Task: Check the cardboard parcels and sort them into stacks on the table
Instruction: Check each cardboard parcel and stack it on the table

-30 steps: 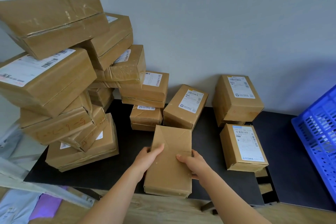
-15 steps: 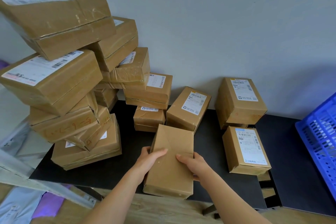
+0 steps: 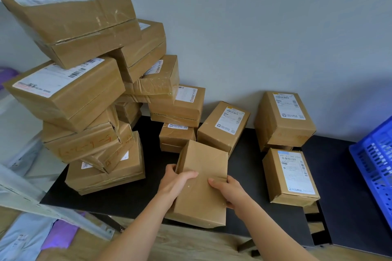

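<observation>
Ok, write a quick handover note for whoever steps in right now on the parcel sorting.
Hands: left hand and right hand both grip the plain parcel by its sides, at the front edge of the black table. No label on the face showing.
Placed: tall leaning pile at left, small pile in the middle, stack at back right, one labelled parcel in front of it.
Left: check the held parcel and set it on a stack. The leaning pile looks unsteady.

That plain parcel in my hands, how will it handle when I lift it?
Probably stiff: the plain parcel keeps flat faces and straight edges. Likely fairly light, since the left hand and right hand hold it just by its sides. Boxy, so it shouldn't roll.
</observation>
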`<action>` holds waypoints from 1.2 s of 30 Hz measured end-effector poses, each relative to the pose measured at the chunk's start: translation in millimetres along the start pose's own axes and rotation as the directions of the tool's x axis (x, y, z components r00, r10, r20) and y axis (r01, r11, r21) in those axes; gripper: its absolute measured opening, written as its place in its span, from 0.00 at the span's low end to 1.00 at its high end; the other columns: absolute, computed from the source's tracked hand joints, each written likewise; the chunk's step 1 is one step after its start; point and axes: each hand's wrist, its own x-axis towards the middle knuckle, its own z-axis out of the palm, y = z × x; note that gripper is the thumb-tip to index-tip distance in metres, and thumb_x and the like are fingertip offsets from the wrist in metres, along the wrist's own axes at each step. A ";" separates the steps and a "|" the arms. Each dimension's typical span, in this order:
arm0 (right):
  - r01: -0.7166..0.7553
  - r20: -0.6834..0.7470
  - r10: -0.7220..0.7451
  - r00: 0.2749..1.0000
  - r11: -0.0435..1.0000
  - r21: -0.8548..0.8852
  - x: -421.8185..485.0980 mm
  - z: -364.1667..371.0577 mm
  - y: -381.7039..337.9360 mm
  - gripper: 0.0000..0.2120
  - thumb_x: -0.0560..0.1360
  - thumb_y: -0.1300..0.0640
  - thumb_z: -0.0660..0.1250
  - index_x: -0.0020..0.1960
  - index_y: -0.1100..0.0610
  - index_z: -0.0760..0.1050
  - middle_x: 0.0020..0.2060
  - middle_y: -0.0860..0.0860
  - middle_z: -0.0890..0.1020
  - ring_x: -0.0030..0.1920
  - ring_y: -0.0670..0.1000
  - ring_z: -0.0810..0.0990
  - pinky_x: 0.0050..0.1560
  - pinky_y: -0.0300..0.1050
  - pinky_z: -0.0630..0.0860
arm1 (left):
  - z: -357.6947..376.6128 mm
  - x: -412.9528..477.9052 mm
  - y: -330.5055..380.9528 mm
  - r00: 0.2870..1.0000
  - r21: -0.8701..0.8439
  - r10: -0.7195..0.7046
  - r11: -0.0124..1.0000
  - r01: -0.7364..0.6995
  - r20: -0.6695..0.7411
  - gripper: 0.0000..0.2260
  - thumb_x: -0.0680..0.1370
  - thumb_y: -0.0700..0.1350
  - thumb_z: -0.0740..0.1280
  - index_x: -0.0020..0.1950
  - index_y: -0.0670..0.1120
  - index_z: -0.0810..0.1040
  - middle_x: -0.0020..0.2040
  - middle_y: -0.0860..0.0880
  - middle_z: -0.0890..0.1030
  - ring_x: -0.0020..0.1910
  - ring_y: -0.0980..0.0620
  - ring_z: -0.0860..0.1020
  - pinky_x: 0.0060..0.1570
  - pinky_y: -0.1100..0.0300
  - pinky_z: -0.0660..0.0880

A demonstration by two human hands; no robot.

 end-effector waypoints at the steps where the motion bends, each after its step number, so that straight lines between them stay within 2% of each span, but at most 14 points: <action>1: 0.006 -0.005 -0.006 1.000 1.000 -0.002 0.8 -0.4 -1.0 0.24 0.73 0.51 0.71 0.65 0.53 0.68 0.49 0.48 0.77 0.45 0.47 0.77 0.38 0.41 0.74 | -1.2 -0.8 1.3 1.000 -0.002 0.000 1.000 0.000 0.009 0.38 0.67 0.59 0.75 0.70 0.52 0.60 0.55 0.48 0.74 0.51 0.48 0.75 0.50 0.50 0.73; 4: 0.029 -0.015 -0.029 0.999 1.000 -0.008 2.7 -0.7 -4.4 0.24 0.73 0.52 0.71 0.66 0.54 0.68 0.51 0.48 0.77 0.47 0.48 0.77 0.45 0.45 0.75 | -5.4 -5.4 6.6 1.000 0.003 0.002 1.000 -0.002 0.023 0.48 0.61 0.69 0.73 0.74 0.53 0.56 0.65 0.45 0.70 0.61 0.44 0.72 0.62 0.43 0.70; 6: 0.034 -0.023 -0.034 0.999 0.999 -0.009 3.2 0.6 -5.2 0.25 0.74 0.53 0.71 0.68 0.54 0.67 0.55 0.50 0.77 0.52 0.52 0.77 0.53 0.51 0.76 | -7.7 -9.7 11.5 1.000 0.003 0.009 1.000 -0.009 0.004 0.53 0.57 0.76 0.68 0.75 0.53 0.56 0.69 0.44 0.67 0.64 0.42 0.70 0.65 0.43 0.67; 9: 0.030 -0.028 -0.030 0.999 1.000 -0.006 3.8 2.5 -5.9 0.27 0.74 0.53 0.70 0.70 0.55 0.65 0.61 0.53 0.76 0.60 0.56 0.76 0.63 0.58 0.73 | -11.1 -12.1 18.3 0.999 -0.012 0.027 1.000 -0.028 -0.046 0.48 0.61 0.75 0.63 0.74 0.50 0.61 0.69 0.45 0.68 0.64 0.43 0.71 0.66 0.42 0.68; 13: 0.022 -0.028 -0.023 0.999 1.000 -0.018 4.4 4.5 -7.2 0.31 0.74 0.51 0.70 0.73 0.54 0.62 0.64 0.53 0.74 0.61 0.55 0.75 0.62 0.56 0.74 | -16.0 -10.7 19.9 0.991 -0.009 0.111 0.994 -0.112 -0.081 0.30 0.72 0.69 0.60 0.63 0.49 0.75 0.55 0.50 0.79 0.53 0.50 0.77 0.59 0.50 0.73; 15: 0.015 -0.030 -0.016 0.999 1.000 -0.021 5.1 7.0 -9.7 0.31 0.74 0.47 0.69 0.73 0.52 0.62 0.64 0.51 0.73 0.62 0.55 0.73 0.63 0.56 0.72 | -16.1 -8.6 19.5 0.983 0.001 0.148 0.989 -0.149 -0.109 0.23 0.76 0.65 0.60 0.60 0.49 0.77 0.51 0.52 0.80 0.50 0.53 0.77 0.57 0.51 0.73; 17: -0.008 -0.030 0.008 1.000 1.000 0.007 5.0 10.5 -14.8 0.28 0.74 0.41 0.66 0.71 0.51 0.66 0.59 0.49 0.74 0.62 0.55 0.73 0.63 0.56 0.71 | -14.0 -7.9 20.9 0.976 0.045 0.173 0.985 -0.168 -0.134 0.20 0.77 0.61 0.62 0.61 0.49 0.76 0.52 0.53 0.79 0.51 0.52 0.77 0.57 0.50 0.73; 19: -0.020 -0.026 0.021 0.999 0.999 0.037 4.5 12.8 -20.0 0.26 0.74 0.37 0.63 0.66 0.50 0.68 0.54 0.47 0.74 0.60 0.55 0.74 0.63 0.57 0.72 | -10.6 -9.0 22.8 0.969 0.102 0.198 0.978 -0.184 -0.146 0.19 0.76 0.59 0.65 0.63 0.50 0.73 0.52 0.53 0.78 0.51 0.53 0.77 0.55 0.51 0.74; 21: 0.003 -0.004 -0.003 1.000 0.999 0.051 1.5 13.6 -23.5 0.26 0.73 0.35 0.63 0.64 0.49 0.67 0.49 0.46 0.75 0.55 0.52 0.76 0.57 0.53 0.74 | -6.1 -10.5 22.8 0.964 0.156 0.233 0.965 -0.212 -0.132 0.21 0.75 0.59 0.67 0.64 0.51 0.72 0.52 0.54 0.77 0.50 0.54 0.77 0.53 0.54 0.75; 24: 0.087 0.026 -0.086 0.996 0.996 -0.031 -3.7 13.4 -24.4 0.29 0.74 0.38 0.64 0.69 0.51 0.65 0.49 0.45 0.77 0.47 0.47 0.77 0.46 0.45 0.75 | 1.2 -10.3 20.2 0.958 0.210 0.268 0.947 -0.242 -0.102 0.23 0.74 0.60 0.68 0.66 0.53 0.70 0.57 0.53 0.75 0.53 0.53 0.76 0.54 0.54 0.75; 27: 0.125 0.021 -0.124 0.992 0.987 -0.106 -4.2 11.8 -21.6 0.29 0.76 0.41 0.63 0.72 0.53 0.63 0.60 0.50 0.76 0.57 0.52 0.77 0.58 0.49 0.74 | 7.6 -7.5 20.7 0.963 0.171 0.261 0.954 -0.247 -0.067 0.24 0.74 0.58 0.68 0.68 0.53 0.68 0.59 0.53 0.74 0.52 0.55 0.74 0.52 0.57 0.74; 29: 0.131 0.016 -0.130 0.991 0.985 -0.113 -4.9 11.5 -21.7 0.28 0.76 0.41 0.62 0.71 0.53 0.63 0.61 0.52 0.76 0.59 0.53 0.76 0.62 0.51 0.73 | 9.6 -6.7 23.0 0.968 0.110 0.249 0.964 -0.244 -0.041 0.25 0.75 0.56 0.69 0.70 0.53 0.66 0.59 0.54 0.73 0.50 0.57 0.73 0.49 0.60 0.72; 33: 0.134 0.007 -0.135 0.991 0.980 -0.144 -4.1 11.8 -20.9 0.27 0.77 0.41 0.62 0.71 0.54 0.64 0.61 0.52 0.76 0.60 0.53 0.76 0.62 0.50 0.72 | 13.0 -3.4 25.8 0.975 0.051 0.223 0.974 -0.222 -0.005 0.28 0.76 0.52 0.69 0.73 0.52 0.63 0.64 0.51 0.72 0.60 0.51 0.73 0.58 0.52 0.72; 36: 0.135 -0.005 -0.138 0.990 0.978 -0.158 -1.1 11.7 -19.3 0.26 0.77 0.41 0.62 0.70 0.53 0.66 0.59 0.50 0.77 0.57 0.52 0.76 0.57 0.47 0.73 | 16.1 -0.8 25.5 0.977 0.022 0.211 0.977 -0.211 0.009 0.27 0.76 0.51 0.69 0.73 0.52 0.63 0.65 0.50 0.72 0.61 0.50 0.73 0.59 0.51 0.71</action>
